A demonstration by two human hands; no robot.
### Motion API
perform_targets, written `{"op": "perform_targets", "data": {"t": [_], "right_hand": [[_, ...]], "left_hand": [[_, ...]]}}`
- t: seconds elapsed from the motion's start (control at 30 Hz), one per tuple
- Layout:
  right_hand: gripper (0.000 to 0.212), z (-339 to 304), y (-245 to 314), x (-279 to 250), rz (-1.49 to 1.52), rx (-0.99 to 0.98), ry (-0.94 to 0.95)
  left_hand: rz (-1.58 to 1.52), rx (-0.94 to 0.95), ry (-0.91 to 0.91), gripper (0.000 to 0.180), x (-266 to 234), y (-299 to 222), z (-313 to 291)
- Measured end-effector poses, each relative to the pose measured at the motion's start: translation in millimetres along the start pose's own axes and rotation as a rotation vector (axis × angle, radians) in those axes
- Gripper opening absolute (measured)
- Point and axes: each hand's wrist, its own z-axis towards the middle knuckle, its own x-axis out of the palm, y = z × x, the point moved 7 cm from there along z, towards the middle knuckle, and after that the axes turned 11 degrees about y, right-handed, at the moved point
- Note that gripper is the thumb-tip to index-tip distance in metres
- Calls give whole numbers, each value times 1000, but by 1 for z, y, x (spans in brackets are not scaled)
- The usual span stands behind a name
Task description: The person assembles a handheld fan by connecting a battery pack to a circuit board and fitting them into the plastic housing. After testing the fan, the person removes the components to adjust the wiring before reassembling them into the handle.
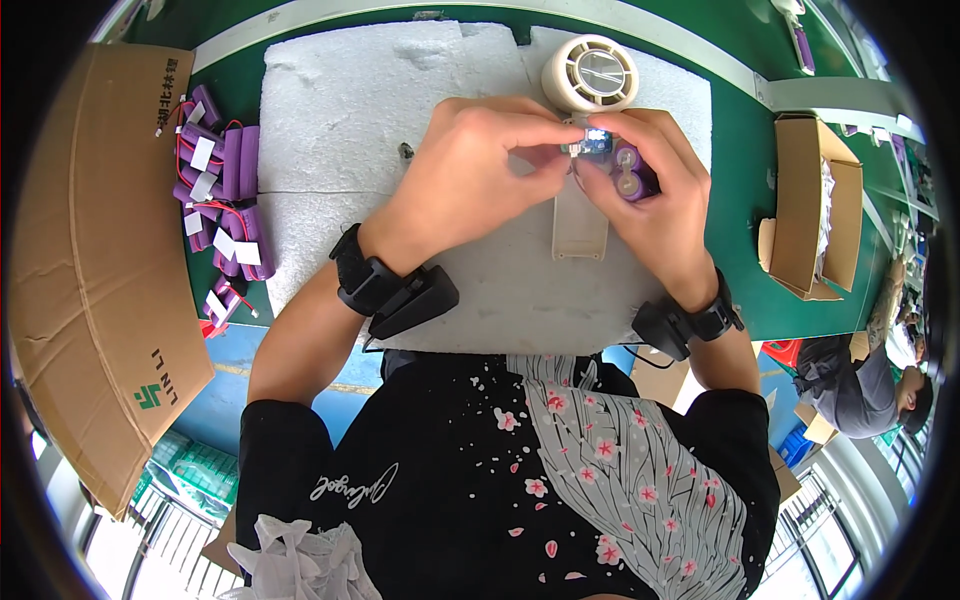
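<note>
Both of my hands meet over a white foam pad (350,110) on the green bench. My right hand (655,190) grips a purple battery pack (632,172) of two round cells, its ends facing me. My left hand (470,170) pinches a small blue circuit board (592,143) that sits against the pack. Just below my fingers lies a cream plastic handle shell (580,220), and a cream round fan head (590,73) rests right behind my hands. Each wrist carries a black strap-on device.
A pile of purple battery packs (222,190) with red wires and white labels lies left of the pad. A large flat cardboard box (95,260) stands further left. A small open carton (815,205) sits at the right. Another person (870,375) works at the lower right.
</note>
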Motion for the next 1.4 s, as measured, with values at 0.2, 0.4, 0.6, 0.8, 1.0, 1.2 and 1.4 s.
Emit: {"op": "perform_targets", "data": {"t": [0.2,0.4,0.6,0.8,1.0,1.2,1.4], "right_hand": [[36,-1,-1,-3,-69,21,-50],[34,0,-2,-4,-88,-23,-98],[31,-1,-5,-4,8,71,-57],[28,-3,-3,-4,15,128,-31],[23,-6,-7,-5,-6,153,5],[23,-6,-4,-3,-38,87,26],[23,-5,2,-3,-102,-15,-46]], "left_hand": [[166,75,20,28,1,-7,1],[210,111,2,26,2,-7,2],[14,29,42,30,5,0,2],[-29,-102,78,36,13,4,-1],[-27,-87,104,38,19,1,-1],[-13,-175,58,37,25,6,-2],[35,-239,12,34,26,8,-2]]}}
